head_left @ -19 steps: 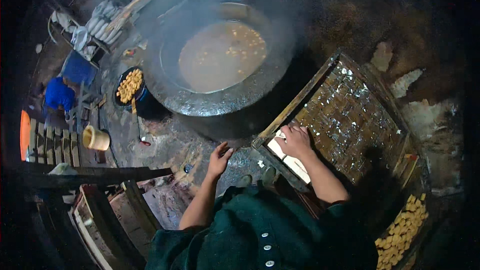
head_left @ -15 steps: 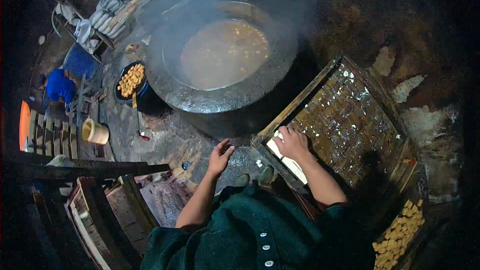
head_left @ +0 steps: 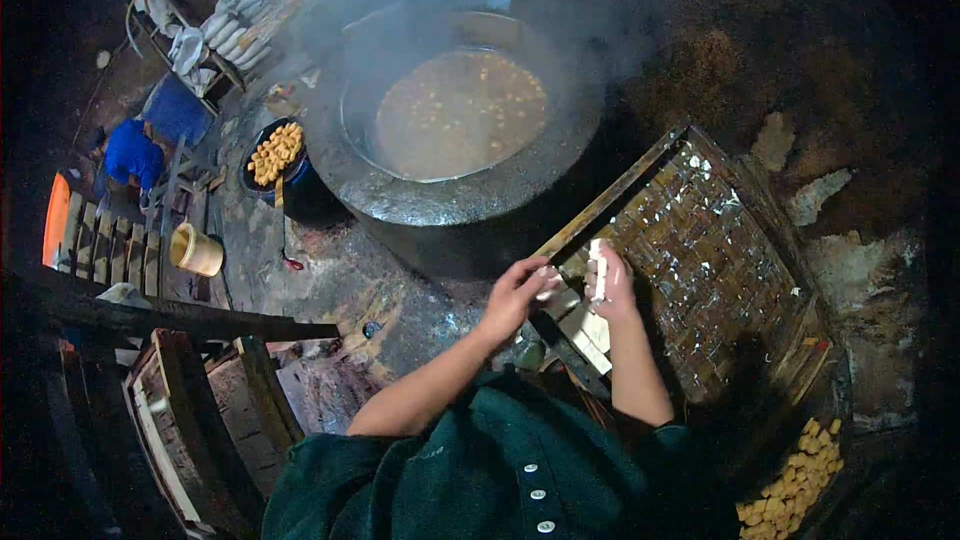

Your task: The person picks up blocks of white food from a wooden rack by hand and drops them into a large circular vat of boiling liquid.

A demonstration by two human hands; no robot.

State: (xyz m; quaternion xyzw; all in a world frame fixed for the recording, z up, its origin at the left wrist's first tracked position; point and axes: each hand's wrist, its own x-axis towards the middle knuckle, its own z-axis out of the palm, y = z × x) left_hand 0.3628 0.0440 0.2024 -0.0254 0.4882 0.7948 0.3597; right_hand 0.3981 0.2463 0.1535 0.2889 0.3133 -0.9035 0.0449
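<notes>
My right hand (head_left: 617, 290) is raised over the near left corner of a woven bamboo tray, closed round a white piece of tofu (head_left: 598, 270) held upright. Beside it my left hand (head_left: 512, 298) has its fingers bent over another white tofu block (head_left: 556, 293) at the tray's edge. More white tofu (head_left: 587, 336) lies in a strip along the near left side of the wood-framed tray (head_left: 705, 270), below both hands. White crumbs are scattered over the weave.
A large steaming cauldron (head_left: 440, 202) with pieces floating in brown liquid stands ahead. Left of it are a black pot (head_left: 315, 198) topped with fried pieces and a beige bucket (head_left: 197, 251). Golden pieces (head_left: 795, 480) lie at lower right. A person in blue (head_left: 133, 154) is far left.
My left hand has moved right to the tray and onto a tofu block. My right hand has lifted a tofu piece off the strip. The view has shifted slightly.
</notes>
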